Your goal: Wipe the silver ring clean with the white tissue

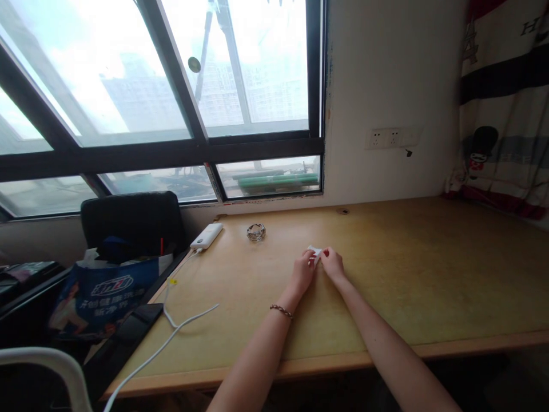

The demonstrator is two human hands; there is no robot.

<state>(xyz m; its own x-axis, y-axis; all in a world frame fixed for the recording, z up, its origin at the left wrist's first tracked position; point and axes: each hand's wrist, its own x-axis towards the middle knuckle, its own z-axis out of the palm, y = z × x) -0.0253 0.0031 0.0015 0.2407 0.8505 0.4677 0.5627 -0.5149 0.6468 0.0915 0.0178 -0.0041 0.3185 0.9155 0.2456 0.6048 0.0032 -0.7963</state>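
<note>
Between my two hands is a small white piece [315, 250] that looks like paper, partly covered by my fingers. My left hand [303, 271] is closed on its left side, and a braided bracelet circles that wrist. My right hand [333, 265] pinches its right edge between thumb and fingertips. Both hands are just above or resting on the wooden table [412, 274], near its middle. To the left and farther back, a silvery ring-shaped item [256, 232] sits on the tabletop, apart from my hands.
A white power bank [206, 236] with a white cable [184, 323] lies along the table's left edge. Left of the table stand a black chair [132, 220] and a blue bag [105, 294]. Behind are a window, a wall socket [386, 138] and a curtain [506, 114].
</note>
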